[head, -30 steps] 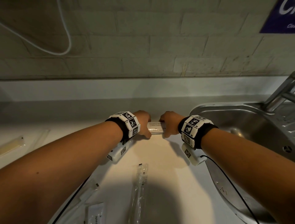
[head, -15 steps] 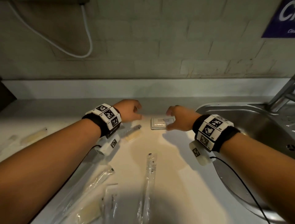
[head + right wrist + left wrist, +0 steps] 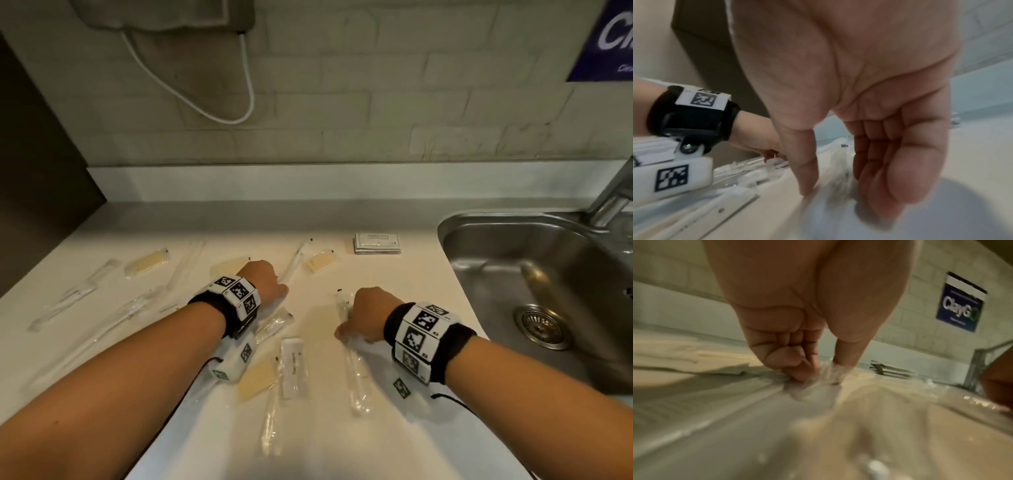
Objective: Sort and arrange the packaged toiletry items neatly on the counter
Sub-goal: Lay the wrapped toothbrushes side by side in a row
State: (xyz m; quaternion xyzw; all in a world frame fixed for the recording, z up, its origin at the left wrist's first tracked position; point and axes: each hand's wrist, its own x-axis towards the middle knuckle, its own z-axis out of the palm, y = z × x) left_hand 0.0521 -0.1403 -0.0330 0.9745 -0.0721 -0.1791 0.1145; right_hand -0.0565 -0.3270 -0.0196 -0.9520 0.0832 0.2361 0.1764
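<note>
Overhead, from the head camera, both hands are down on the pale counter among scattered clear packets. The left hand has its knuckles up and its fingers curled under, meeting the near end of a long clear sleeve that runs away from the fingertips toward the wall. The right hand is likewise knuckles-up, its fingers bent down onto a second long clear packet; one end of that packet pokes out beyond the fingers, the rest trails back under the wrist. A white shampoo sachet lies well beyond both sets of fingers, next to the sink. A white toothpaste box lies behind the left fingers, between the two wrists.

Next, the left wrist camera shows the left hand with thumb and forefinger brought together in a pinch on crinkled clear plastic at the counter surface; the other fingers are folded into the palm. The picture is blurred.

Lastly, the right wrist camera shows the right hand half open, thumb to one side and fingers loosely curved to the other, with the clear packet between them. The thumb tip touches the wrap; blur hides whether the fingers actually grip it.
</note>
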